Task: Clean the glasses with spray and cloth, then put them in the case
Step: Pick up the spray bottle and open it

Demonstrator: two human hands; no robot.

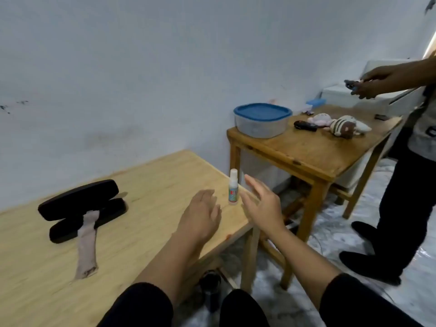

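1. Head view, the hands: the left hand (203,214) lies palm down, flat on the light wooden table (146,175), fingers loose and holding nothing. The right hand (262,204) hovers spread wide just past the table edge, also empty.
2. Head view, the task's things: the spray bottle (233,190) stands upright at the table's 2 o'clock corner, between the two hands and touched by neither. The black glasses case (81,204) lies open at 10 o'clock, with the pale cloth (87,244) trailing out of it toward 7 o'clock.
3. Progress, as I judge it: the task looks to be either at its start or near its end; the frame alone does not settle which. The case is not shut.
4. Hard to make out: no glasses are visible; they may sit inside the case under the cloth, but I cannot tell. Another person (401,161) at 3 o'clock holds something small and dark, too blurred to identify.
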